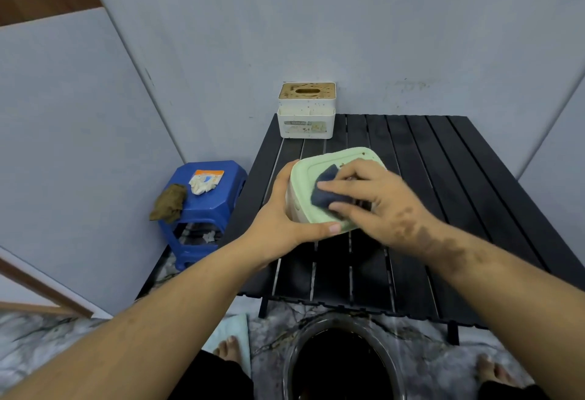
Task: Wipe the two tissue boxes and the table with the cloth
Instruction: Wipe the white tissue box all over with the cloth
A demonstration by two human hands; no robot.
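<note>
Bench (pixel 443 197) of black slats stands against the grey wall, carrying both tissue boxes. Beside its left edge sits a blue stool (pixel 205 206) with a brown rag (pixel 169 201) and a white packet (pixel 204 182) on top. At the bench's far left corner rests the white tissue box (pixel 306 121), its wooden lid speckled with stains. Nearer, the green tissue box (pixel 304 206) is tilted, gripped at its left end by the left hand (pixel 281 219). On its lid the right hand (pixel 376 200) presses the dark blue cloth (pixel 326 190) with spread fingers.

Right hand (pixel 372 201) presses cloth (pixel 327 192) on green box (pixel 308 206)
</note>
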